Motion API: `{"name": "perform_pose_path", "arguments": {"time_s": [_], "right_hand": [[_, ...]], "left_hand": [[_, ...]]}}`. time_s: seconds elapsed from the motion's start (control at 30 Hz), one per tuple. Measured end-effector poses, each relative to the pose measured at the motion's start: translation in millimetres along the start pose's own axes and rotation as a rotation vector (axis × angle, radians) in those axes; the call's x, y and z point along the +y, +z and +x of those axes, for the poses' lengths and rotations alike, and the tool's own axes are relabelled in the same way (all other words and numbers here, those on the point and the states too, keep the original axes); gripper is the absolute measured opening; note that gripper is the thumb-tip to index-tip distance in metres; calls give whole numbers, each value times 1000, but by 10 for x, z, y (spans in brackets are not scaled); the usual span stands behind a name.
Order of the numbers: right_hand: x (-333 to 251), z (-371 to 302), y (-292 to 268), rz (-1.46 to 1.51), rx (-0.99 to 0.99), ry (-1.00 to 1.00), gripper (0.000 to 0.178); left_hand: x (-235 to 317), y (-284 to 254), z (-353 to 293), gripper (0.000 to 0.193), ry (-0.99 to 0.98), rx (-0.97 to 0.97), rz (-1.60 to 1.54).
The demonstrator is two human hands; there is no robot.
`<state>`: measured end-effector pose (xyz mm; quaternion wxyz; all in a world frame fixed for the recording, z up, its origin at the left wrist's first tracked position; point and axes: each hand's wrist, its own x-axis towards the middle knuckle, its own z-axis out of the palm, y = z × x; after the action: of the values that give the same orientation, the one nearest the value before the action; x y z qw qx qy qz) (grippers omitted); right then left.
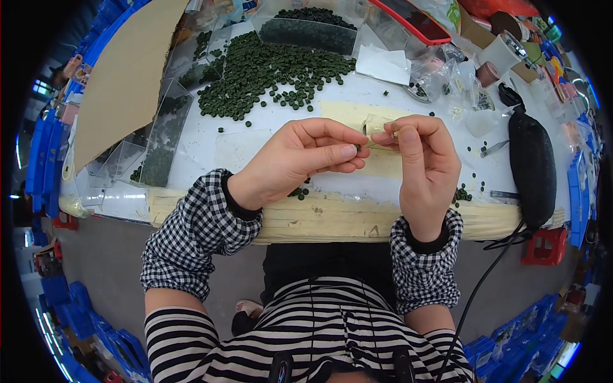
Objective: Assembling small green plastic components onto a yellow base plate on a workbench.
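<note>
My left hand (297, 153) is closed in a pinch over the front of the table. At its fingertips shows a small dark green piece (358, 147), like those in the heap. Facing it, my right hand (424, 159) has thumb and fingers pressed together on something slim and light that I cannot make out. The fingertips of both hands nearly meet. Just behind them lies a small cream-coloured block or roll (377, 122), partly hidden by my right fingers. A big heap of small round dark green pieces (262, 73) spreads over the white table (204, 143).
Clear plastic trays (167, 134) and a brown cardboard sheet (128, 76) stand left. A red-edged phone (415, 22), white paper (383, 64) and plastic bags (447, 76) lie far right. A long black pouch (532, 159) with a cable is at right. Cream tape covers the front edge (319, 217).
</note>
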<state>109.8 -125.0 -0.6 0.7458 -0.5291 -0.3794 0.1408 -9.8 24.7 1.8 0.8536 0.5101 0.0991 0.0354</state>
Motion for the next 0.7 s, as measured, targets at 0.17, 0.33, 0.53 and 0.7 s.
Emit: {"name": "perform_pose_path", "arguments": {"time_s": [0.17, 0.33, 0.53, 0.7], "right_hand": [[22, -2, 2, -17, -22, -15, 12], [54, -6, -12, -47, -37, -45, 10], [56, -3, -26, -63, -37, -58, 8], [20, 3, -29, -106, 164, -98, 7]], "left_hand": [[18, 14, -3, 24, -20, 29, 24], [15, 22, -6, 24, -13, 42, 31], [4, 9, 0, 21, -9, 36, 58], [17, 4, -5, 22, -23, 34, 72]]}}
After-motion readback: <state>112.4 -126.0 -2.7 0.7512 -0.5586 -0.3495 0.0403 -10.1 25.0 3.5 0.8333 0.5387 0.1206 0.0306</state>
